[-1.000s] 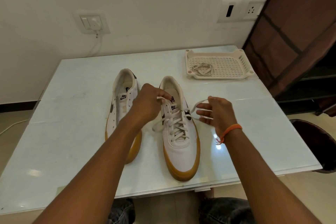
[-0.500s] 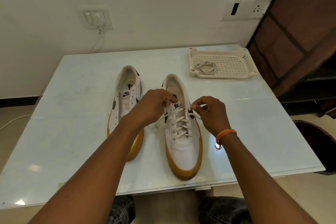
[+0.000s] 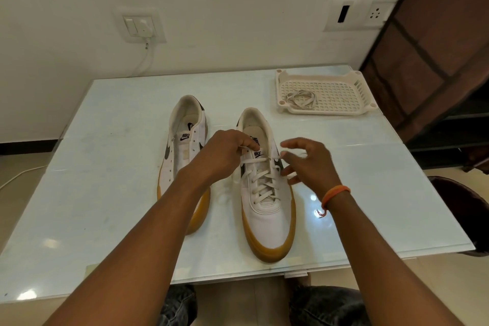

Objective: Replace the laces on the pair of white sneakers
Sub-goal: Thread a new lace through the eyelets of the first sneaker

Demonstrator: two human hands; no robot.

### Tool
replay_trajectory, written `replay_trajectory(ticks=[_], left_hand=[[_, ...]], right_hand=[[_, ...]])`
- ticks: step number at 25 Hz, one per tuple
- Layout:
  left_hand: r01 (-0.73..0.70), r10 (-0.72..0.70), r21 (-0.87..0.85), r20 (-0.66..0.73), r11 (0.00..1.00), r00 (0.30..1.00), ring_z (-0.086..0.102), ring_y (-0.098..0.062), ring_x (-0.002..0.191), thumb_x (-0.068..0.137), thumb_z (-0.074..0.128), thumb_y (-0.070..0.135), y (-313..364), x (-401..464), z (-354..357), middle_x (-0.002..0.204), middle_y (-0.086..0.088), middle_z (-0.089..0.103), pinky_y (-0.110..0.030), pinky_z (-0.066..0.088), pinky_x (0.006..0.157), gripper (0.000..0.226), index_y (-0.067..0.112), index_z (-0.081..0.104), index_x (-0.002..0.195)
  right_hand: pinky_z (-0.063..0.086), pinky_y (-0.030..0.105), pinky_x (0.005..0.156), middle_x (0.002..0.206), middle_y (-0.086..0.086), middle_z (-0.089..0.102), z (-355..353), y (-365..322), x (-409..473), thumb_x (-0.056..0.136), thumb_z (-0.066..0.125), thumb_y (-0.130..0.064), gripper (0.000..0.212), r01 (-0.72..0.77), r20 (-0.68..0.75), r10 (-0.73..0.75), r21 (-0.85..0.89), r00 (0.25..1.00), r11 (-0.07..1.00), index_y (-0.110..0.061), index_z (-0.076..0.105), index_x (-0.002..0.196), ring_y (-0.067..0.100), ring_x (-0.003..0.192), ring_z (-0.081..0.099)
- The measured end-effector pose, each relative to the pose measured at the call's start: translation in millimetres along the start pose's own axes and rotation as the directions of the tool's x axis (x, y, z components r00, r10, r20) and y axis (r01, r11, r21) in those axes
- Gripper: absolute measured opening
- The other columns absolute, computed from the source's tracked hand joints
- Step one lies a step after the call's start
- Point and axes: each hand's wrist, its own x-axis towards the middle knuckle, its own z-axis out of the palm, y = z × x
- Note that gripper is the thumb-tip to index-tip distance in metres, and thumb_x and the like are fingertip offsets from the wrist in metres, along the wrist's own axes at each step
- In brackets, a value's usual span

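Note:
Two white sneakers with gum soles stand side by side on the glass table (image 3: 105, 193). The left sneaker (image 3: 185, 151) has bare eyelets and no lace. The right sneaker (image 3: 267, 209) carries a white lace (image 3: 262, 182) criss-crossed up its front. My left hand (image 3: 225, 151) is at the top of the right sneaker's tongue, its fingers pinching a lace end. My right hand (image 3: 309, 161) sits at the sneaker's right side, fingers spread and loosely bent, with the other lace end running across them.
A cream plastic tray (image 3: 344, 87) stands at the table's back right with a loose coiled lace (image 3: 300, 99) in it. A dark wooden cabinet (image 3: 436, 61) is to the right, a dark stool (image 3: 465, 209) beside the table. My knees show below the table's front edge.
My right hand has opened its fingers and shifted slightly right and away from the sneaker's top eyelet. My left hand stays at the tongue with the lace end.

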Motion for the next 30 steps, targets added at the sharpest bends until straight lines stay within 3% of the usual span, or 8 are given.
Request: replay_trajectory(ticks=[3, 6, 11, 14, 18, 21, 25, 30], left_hand=[[0.004, -0.004, -0.012, 0.001, 1.000, 1.000, 0.059, -0.016, 0.118, 0.095, 0.049, -0.004, -0.5, 0.9, 0.1, 0.129, -0.004, 0.064, -0.016, 0.040, 0.091, 0.041, 0.024, 0.073, 0.112], [0.004, -0.004, -0.009, 0.009, 1.000, 1.000, 0.058, -0.016, 0.118, 0.095, 0.050, -0.004, -0.2, 0.7, -0.6, 0.129, -0.004, 0.063, -0.016, 0.040, 0.091, 0.041, 0.024, 0.073, 0.113], [0.022, -0.022, -0.031, 0.023, 0.999, 0.999, 0.057, -0.017, 0.121, 0.097, 0.049, -0.002, -1.8, 1.6, 0.0, 0.130, -0.003, 0.063, -0.014, 0.037, 0.091, 0.039, 0.024, 0.073, 0.113], [0.020, -0.019, -0.025, 0.024, 0.999, 1.000, 0.056, -0.018, 0.122, 0.096, 0.048, -0.002, -1.4, 1.6, -0.1, 0.131, -0.005, 0.062, -0.017, 0.038, 0.094, 0.040, 0.023, 0.073, 0.113], [0.023, -0.022, -0.039, 0.015, 0.999, 1.000, 0.057, -0.017, 0.121, 0.095, 0.050, -0.002, 1.2, -0.5, -1.6, 0.128, -0.004, 0.064, -0.019, 0.041, 0.096, 0.039, 0.023, 0.073, 0.112], [0.014, -0.014, -0.026, 0.007, 1.000, 1.000, 0.057, -0.015, 0.119, 0.094, 0.056, 0.006, 9.3, -5.0, -4.9, 0.127, -0.001, 0.064, -0.020, 0.039, 0.094, 0.029, 0.023, 0.073, 0.112], [-0.035, 0.032, 0.064, 0.047, 0.997, 0.998, 0.055, -0.012, 0.115, 0.088, 0.069, 0.025, 19.4, -11.5, -6.9, 0.124, 0.002, 0.062, -0.020, 0.033, 0.086, 0.021, 0.023, 0.075, 0.109], [-0.026, 0.021, 0.087, 0.059, 0.996, 0.998, 0.053, -0.015, 0.116, 0.085, 0.074, 0.023, 22.1, -11.9, -10.0, 0.126, 0.000, 0.060, -0.022, 0.033, 0.087, 0.024, 0.022, 0.075, 0.109]], right_hand=[[0.056, 0.031, 0.050, 0.084, 0.006, 0.067, 9.6, -0.7, -4.0, 0.088, 0.068, -0.011, 0.003, 0.085, 0.064, -0.077, -0.134, 0.995, 0.987, -0.009, 0.069, 0.090, 0.018, 0.063, 0.068], [0.053, 0.026, 0.047, 0.076, 0.003, 0.066, 3.4, 3.1, 0.2, 0.089, 0.067, -0.011, 0.006, 0.050, 0.029, -0.047, -0.134, 0.998, 0.990, -0.010, 0.067, 0.083, 0.017, 0.060, 0.066], [0.054, 0.028, 0.050, 0.080, 0.011, 0.067, -26.1, 11.7, 11.9, 0.090, 0.063, -0.005, 0.008, -0.085, -0.189, 0.102, 0.096, 0.977, 0.992, -0.009, 0.067, 0.084, 0.018, 0.060, 0.066], [0.055, 0.030, 0.052, 0.092, 0.015, 0.069, -32.0, 17.0, 14.6, 0.091, 0.062, -0.004, 0.007, -0.108, -0.263, 0.137, 0.121, 0.955, 0.987, -0.007, 0.068, 0.093, 0.021, 0.064, 0.068], [0.058, 0.033, 0.054, 0.115, 0.002, 0.055, -14.7, 9.2, 8.8, 0.085, 0.070, -0.002, 0.035, -0.005, -0.096, 0.010, 0.055, 0.995, 0.999, -0.017, 0.063, 0.116, 0.023, 0.072, 0.071], [0.060, 0.035, 0.056, 0.104, 0.006, 0.065, -0.5, 5.6, 3.5, 0.082, 0.075, -0.007, 0.020, 0.087, 0.051, -0.084, -0.072, 0.995, 0.994, -0.012, 0.071, 0.101, 0.018, 0.072, 0.071], [0.060, 0.034, 0.058, 0.085, 0.001, 0.070, 1.9, 7.9, 1.9, 0.083, 0.073, -0.006, 0.007, 0.147, 0.024, -0.145, -0.131, 0.989, 0.980, -0.012, 0.073, 0.088, 0.018, 0.070, 0.070], [0.060, 0.034, 0.061, 0.075, -0.003, 0.068, -0.1, 8.2, 3.9, 0.085, 0.070, -0.006, 0.015, 0.153, -0.052, -0.161, -0.130, 0.986, 0.980, -0.020, 0.070, 0.078, 0.020, 0.073, 0.069]])
